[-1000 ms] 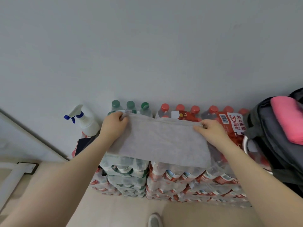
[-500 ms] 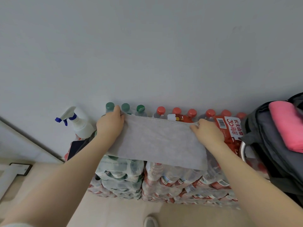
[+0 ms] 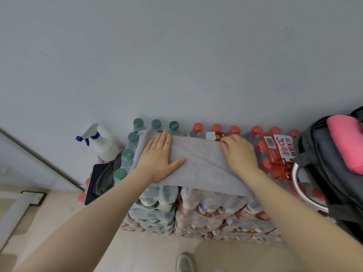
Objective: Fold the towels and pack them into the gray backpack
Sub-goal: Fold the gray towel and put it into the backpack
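Folding continues: left hand presses flat on gray towel, right hand pinches its far edge; next fold, then gray backpack.

The red wrapper around the pack of red-capped bottles carries the only print that can be read. Seen sideways, it shows large white Chinese characters, 农夫山泉, beside a big "30" with 周年. A white patch with a black barcode sits just left of these characters. Finer print runs alongside but is too small to make out. The labels on the lower packs are blurred.
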